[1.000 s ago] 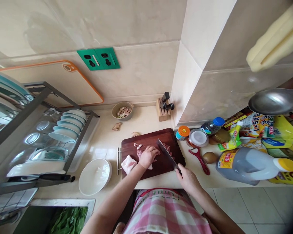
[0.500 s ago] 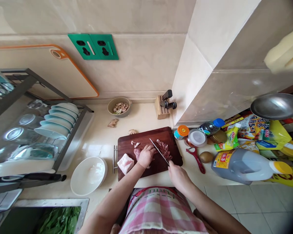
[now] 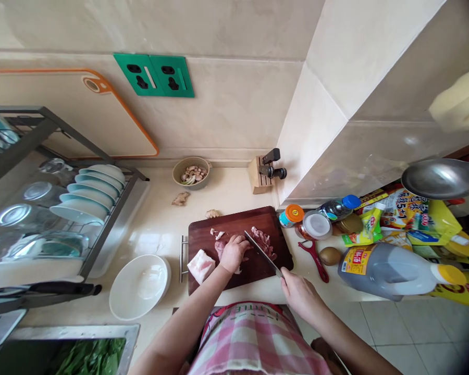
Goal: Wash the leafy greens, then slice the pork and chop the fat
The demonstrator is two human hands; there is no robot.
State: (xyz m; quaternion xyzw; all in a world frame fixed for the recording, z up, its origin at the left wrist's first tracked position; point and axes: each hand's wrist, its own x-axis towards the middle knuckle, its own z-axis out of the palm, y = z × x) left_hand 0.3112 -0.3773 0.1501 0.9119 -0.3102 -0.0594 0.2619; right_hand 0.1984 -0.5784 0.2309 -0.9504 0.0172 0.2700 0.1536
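My left hand (image 3: 234, 253) presses down on a piece of raw meat (image 3: 220, 246) on the dark wooden cutting board (image 3: 203, 230), its fingers curled over the meat. In my right hand (image 3: 297, 288) is a knife (image 3: 263, 252), gripped by the handle. The blade slants up and left across the board, close beside my left fingertips. To the right of the blade lies a pile of cut meat (image 3: 262, 241). A pale slab of fatty meat (image 3: 201, 266) sits at the board's left side. My fingers cover part of the held meat.
A white bowl (image 3: 140, 286) stands left of the board, near a dish rack (image 3: 113, 219). Behind are ginger (image 3: 180, 198), a colander (image 3: 191, 173) and a knife block (image 3: 260, 177). Jars, a red peeler (image 3: 316, 260) and a large jug (image 3: 394, 268) crowd the right. Greens fill the sink (image 3: 89, 354).
The knife and my right hand have moved a little to the right and toward me. My left hand stays on the meat. The view has shifted slightly.
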